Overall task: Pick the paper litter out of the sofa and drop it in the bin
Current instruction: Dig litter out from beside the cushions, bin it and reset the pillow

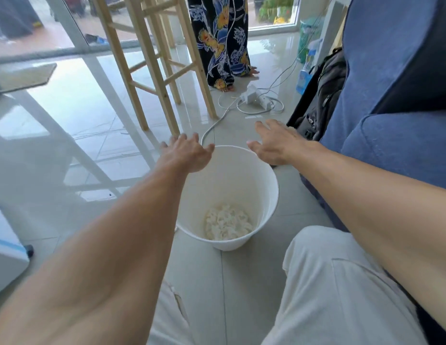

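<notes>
A white bin [264, 185] stands on the tiled floor in front of me, with a heap of crumpled white paper litter [228, 225] at its bottom. My left hand [188, 154] hovers over the bin's far left rim, palm down, fingers spread and holding nothing. My right hand [276, 141] is stretched out over the far right rim, also palm down with fingers apart and nothing in it. The blue sofa [391, 95] fills the right side, and no paper shows on the part I can see.
Wooden stool legs [154, 70] stand beyond the bin. A white power strip with cables [254, 98] lies on the floor, a black backpack [321, 95] leans against the sofa, and a person in a floral garment [222, 38] stands behind. My knees in light trousers [336, 282] are below.
</notes>
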